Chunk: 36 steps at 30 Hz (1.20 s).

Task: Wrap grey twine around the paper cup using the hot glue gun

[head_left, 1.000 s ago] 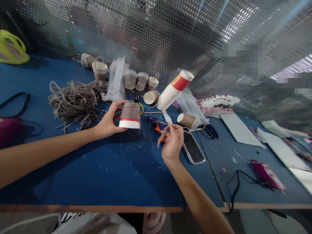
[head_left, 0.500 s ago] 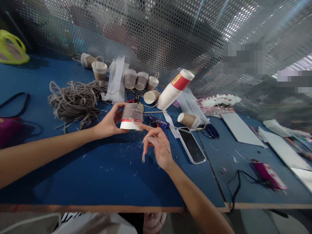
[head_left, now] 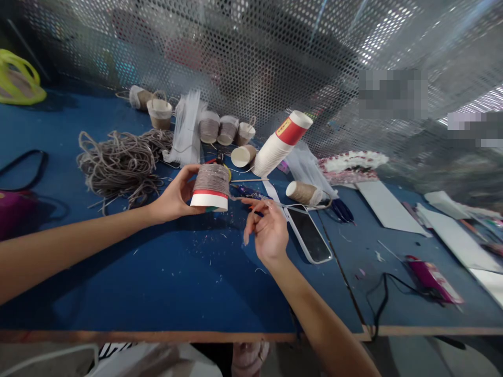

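My left hand (head_left: pixel 176 195) is closed around a paper cup (head_left: pixel 209 201), its white and red lower part bare. Grey yarn (head_left: pixel 212 178) is wound about the upper part of the cup. From the cup's right side a short stretch of the yarn runs to my right hand (head_left: pixel 271 230), whose thumb and forefinger seem pinched on it while the other fingers curl loosely. Behind that hand lies a blue glue gun (head_left: pixel 248 192), partly hidden. A thin wooden stick (head_left: pixel 249 180) rests just beyond.
A tangled heap of grey yarn (head_left: pixel 118 165) lies on the left. A tilted stack of paper cups (head_left: pixel 271 152) stands behind, near several yarn-wrapped cups (head_left: pixel 209 128). A phone (head_left: pixel 310 235) lies to the right. Perforated metal mesh (head_left: pixel 243 63) rises at the table's back.
My right hand has moved right, away from the cup's rim, drawing a strand of yarn out. The cup has tilted slightly in my left hand.
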Available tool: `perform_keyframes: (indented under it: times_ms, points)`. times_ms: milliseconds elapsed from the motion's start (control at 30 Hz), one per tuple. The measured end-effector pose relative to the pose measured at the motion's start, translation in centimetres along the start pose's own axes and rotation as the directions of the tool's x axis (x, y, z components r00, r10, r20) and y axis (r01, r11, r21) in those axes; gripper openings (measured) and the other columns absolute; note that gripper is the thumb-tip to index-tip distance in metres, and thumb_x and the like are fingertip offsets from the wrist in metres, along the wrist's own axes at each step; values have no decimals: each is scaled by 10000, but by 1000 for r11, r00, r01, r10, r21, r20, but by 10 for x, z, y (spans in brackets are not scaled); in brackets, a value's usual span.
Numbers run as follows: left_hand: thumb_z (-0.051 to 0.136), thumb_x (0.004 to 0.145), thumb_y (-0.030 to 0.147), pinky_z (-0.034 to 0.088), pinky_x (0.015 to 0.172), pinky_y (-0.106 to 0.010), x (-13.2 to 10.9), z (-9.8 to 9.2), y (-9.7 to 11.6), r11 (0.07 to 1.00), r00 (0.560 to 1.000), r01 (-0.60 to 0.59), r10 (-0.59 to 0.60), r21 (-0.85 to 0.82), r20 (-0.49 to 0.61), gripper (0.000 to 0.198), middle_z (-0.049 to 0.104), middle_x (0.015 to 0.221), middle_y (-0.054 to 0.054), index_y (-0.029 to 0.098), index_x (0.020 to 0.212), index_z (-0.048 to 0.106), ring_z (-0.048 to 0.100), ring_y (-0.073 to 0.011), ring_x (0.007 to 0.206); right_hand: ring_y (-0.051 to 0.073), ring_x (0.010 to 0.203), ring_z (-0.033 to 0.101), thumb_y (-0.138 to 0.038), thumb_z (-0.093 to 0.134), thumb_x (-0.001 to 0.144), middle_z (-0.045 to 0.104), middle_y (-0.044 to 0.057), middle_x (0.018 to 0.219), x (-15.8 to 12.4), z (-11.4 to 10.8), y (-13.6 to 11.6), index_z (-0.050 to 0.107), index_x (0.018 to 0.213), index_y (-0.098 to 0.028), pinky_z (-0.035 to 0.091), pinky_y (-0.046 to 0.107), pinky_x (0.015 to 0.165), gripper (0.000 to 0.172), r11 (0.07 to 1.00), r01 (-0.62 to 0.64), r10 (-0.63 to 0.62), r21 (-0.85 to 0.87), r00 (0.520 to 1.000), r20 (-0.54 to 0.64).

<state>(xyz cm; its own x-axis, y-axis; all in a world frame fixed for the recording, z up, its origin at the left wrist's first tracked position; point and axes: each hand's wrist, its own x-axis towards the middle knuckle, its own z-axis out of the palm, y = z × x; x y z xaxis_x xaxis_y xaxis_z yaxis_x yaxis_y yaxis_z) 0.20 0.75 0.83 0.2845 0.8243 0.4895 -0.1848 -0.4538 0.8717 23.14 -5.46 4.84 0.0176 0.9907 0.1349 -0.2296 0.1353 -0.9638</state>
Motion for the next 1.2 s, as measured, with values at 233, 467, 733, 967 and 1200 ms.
perform_keyframes:
  times_ms: [233,467,733,967,1200]
  points:
    - [940,578,408,570,979,-442,1,1,-1,999,1000,21,-20,-43,9,794,601,1350,-120,262,1216,489,670,-293,1151,32,379,477,-408,542,925,662,-11,953,-6,-1,3,523,896,-248,398,189,300,164,917,320,-352,-237,930,-107]
    - [950,553,320,576,978,-446,1,-1,0,993,998,54,-51,-104,35,775,621,1296,-94,262,1205,537,640,-304,1193,79,501,560,-277,511,936,565,73,1497,-20,2,-5,556,1102,-301,508,295,460,173,701,530,-311,-476,829,465]
    - [906,613,424,592,921,-414,0,-3,1,968,987,161,-160,-191,21,678,687,1133,-63,252,1180,576,695,-282,1060,112,507,581,-207,500,878,619,50,1435,-14,-1,-12,618,1034,-285,475,318,494,211,351,712,-361,-608,702,614]
    - [815,702,486,628,834,-426,-1,-8,-13,929,965,250,-262,-274,-10,563,731,1031,-84,231,1164,619,726,-296,982,170,607,683,-184,529,860,730,51,1281,-16,-6,-5,639,867,-273,491,335,492,141,253,707,-412,-661,696,587]
    - [849,631,384,620,759,-380,1,-5,-2,871,938,345,-311,-349,151,576,756,953,-47,240,1153,654,741,-259,849,184,777,732,-268,552,879,541,99,1517,-22,-1,-8,556,1111,-287,556,348,567,233,418,689,-432,-592,724,538]
